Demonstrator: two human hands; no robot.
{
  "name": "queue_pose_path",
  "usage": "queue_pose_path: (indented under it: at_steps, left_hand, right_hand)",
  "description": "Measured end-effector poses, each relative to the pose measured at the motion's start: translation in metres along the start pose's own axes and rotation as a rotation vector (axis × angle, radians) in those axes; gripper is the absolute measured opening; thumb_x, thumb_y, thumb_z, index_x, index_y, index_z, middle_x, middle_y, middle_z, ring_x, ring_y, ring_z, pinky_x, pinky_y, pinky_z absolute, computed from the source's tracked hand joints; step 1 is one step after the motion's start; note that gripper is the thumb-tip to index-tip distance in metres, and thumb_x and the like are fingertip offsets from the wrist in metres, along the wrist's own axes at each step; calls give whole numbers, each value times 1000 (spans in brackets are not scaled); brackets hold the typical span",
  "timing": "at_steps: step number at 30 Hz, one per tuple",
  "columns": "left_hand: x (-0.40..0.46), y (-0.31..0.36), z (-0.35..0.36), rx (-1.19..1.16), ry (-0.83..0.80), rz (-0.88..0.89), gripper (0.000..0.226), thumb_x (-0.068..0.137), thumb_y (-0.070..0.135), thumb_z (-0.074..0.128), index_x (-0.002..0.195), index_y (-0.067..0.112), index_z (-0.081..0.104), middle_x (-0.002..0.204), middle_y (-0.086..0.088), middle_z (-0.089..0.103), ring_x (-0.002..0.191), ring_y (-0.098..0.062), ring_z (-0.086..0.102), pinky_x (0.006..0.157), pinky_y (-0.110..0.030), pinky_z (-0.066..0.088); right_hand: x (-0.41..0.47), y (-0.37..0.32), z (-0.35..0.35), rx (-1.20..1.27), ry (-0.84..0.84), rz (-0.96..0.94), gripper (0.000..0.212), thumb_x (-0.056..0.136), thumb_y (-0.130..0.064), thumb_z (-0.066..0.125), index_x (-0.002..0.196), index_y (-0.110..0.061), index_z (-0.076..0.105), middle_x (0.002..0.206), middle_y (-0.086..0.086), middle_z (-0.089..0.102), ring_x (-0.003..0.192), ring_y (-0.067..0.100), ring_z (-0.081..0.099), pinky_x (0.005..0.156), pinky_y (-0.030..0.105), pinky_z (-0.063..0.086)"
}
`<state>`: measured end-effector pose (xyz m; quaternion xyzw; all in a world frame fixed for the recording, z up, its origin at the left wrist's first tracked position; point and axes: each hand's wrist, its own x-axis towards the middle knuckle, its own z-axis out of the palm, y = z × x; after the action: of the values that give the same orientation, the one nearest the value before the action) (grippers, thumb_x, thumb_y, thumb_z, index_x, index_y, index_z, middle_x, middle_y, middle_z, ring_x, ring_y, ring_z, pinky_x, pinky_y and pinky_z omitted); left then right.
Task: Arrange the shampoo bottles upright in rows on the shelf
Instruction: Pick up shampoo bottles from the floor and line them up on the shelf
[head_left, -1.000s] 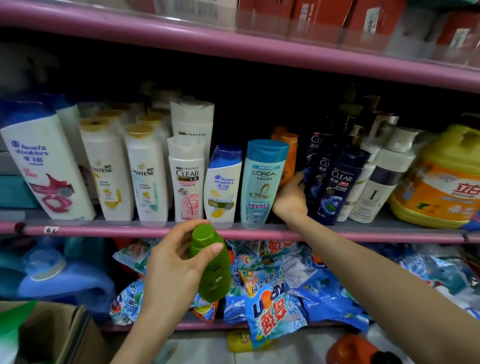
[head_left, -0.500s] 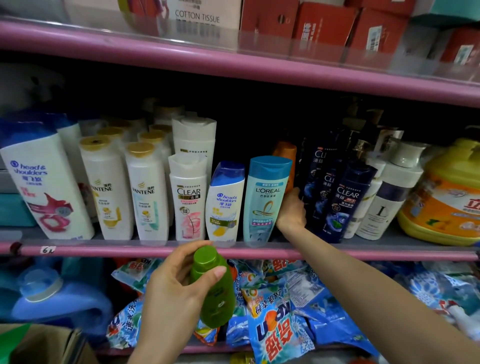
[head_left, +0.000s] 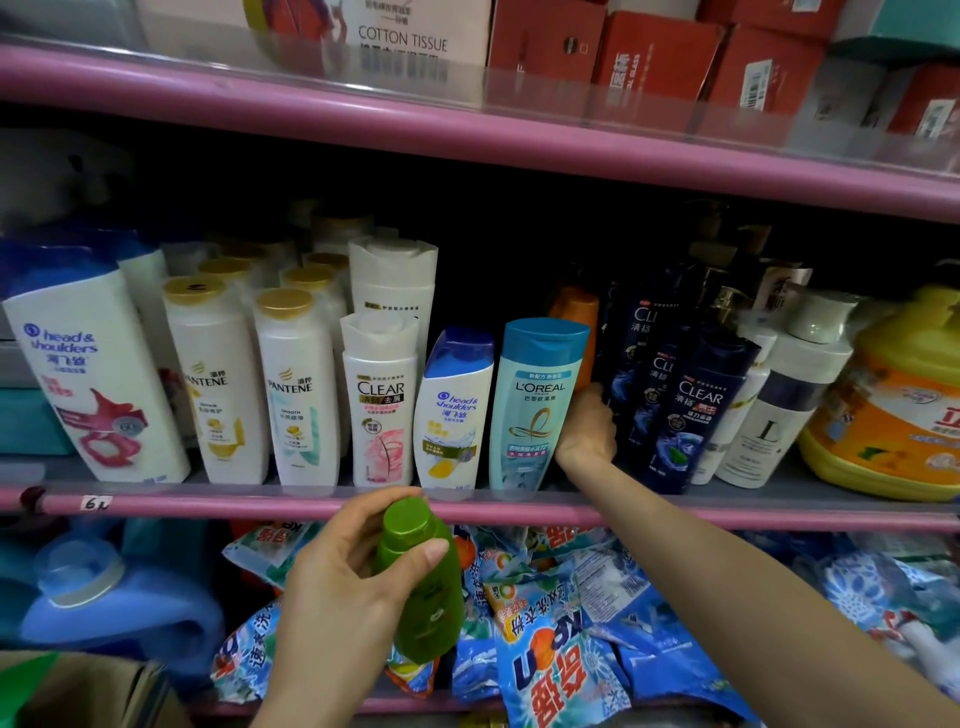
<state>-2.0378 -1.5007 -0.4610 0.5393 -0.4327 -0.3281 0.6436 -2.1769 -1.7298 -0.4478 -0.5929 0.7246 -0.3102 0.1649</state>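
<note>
The left hand (head_left: 337, 587) is grasping a green shampoo bottle (head_left: 423, 587) around its neck and shoulder, thumb pressing just under the cap, fingers wrapped behind. The bottle is hanging below and in front of the pink front edge of the shelf (head_left: 208, 501), with its long axis running nearly upright, cap topmost and tilting slightly to the left, so it is already oriented close to how it needs to stand.

The right hand (head_left: 587, 426) is reaching deep onto the shelf, into the gap between the L'Oréal bottle (head_left: 537, 405) and the dark blue Clear bottles (head_left: 691, 410). Its fingers are curling toward an orange bottle (head_left: 576, 317) standing behind the L'Oréal bottle; whether they are actually gripping it or only pushing against it, I cannot tell, since the fingertips are hidden.

The relation that matters is this: the gap the right hand is occupying is lying up and to the right of the green bottle, past the shelf's front edge. The left hand is the one carrying the bottle, so it is probably needing to lift and travel rightward over that edge, while the right hand is likely clearing or steadying room there. The front row, from the large Head & Shoulders bottle (head_left: 98, 374) at the left end through the Pantene bottles (head_left: 260, 384), is standing upright.
</note>
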Motion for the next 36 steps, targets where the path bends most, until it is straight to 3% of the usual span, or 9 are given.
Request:
queue_pose_path:
  at_steps: [5,10,14,17,21,25,28,32,36]
  left_hand:
    - [0,1,-3,9,2,4,39,55,24,77,88,43,69,90,12,74,83,-1,69,62,-7,50]
    - [-8,-2,1,89,-11,-1,39,65,9,81,92,35,69,91,11,74,83,-3,69,62,-10,52]
    - [-25,8,16,113,-50,-15,39,62,11,80,93,32,68,90,12,73,84,-3,69,65,-15,53]
    - [-26,34,43,129,-103,35,36,67,9,80,92,32,69,91,12,73,85,-4,68,72,-18,52]
    - [-4,90,92,182,-209,220,33,70,17,80,95,34,67,92,14,72,87,-1,67,79,-20,55]
    - [49,146,132,211,-211,364,29,70,22,81,96,25,70,92,3,73,90,-13,68,88,-38,54]
    - [88,174,152,378,-273,448,33,69,26,82,100,22,71,97,5,71,93,-12,66,91,-35,53]
    - [119,171,158,921,-329,673,44,75,33,77,116,24,66,114,8,66,102,-8,60,95,-24,45]
    - [135,147,153,1139,-411,618,49,78,34,73,124,22,61,119,-1,65,109,-17,58,97,-31,46]
  right_hand:
    - [-3,-1,-7,-40,-46,-1,34,97,-14,42,128,-2,36,121,21,57,111,37,57,82,41,46]
    - [-19,8,-41,-18,-288,-94,58,87,-30,61,130,0,35,124,19,55,112,34,56,82,36,47]
    - [-61,45,-82,126,-297,-279,45,91,-19,56,133,-11,41,126,6,57,109,21,58,82,24,44]
    - [-102,75,-113,352,-366,-443,23,92,-36,54,115,-33,55,108,-20,62,99,-1,59,80,14,50]
    - [-125,87,-142,517,-485,-584,44,86,-69,39,111,-39,60,106,-16,68,100,3,64,84,27,52]
    - [-96,74,-146,599,-362,-590,42,77,-55,64,109,-29,57,103,-15,70,94,2,66,83,29,56]
    - [-64,61,-137,660,-244,-573,35,80,-42,67,106,-22,55,103,-8,70,96,7,66,85,35,55]
    - [-37,60,-105,541,-166,-513,31,82,-38,69,103,-22,53,94,-15,67,83,-1,63,76,25,53]
    - [-19,60,-74,426,-222,-484,42,82,-29,72,116,-17,50,102,0,68,88,15,64,75,26,48]
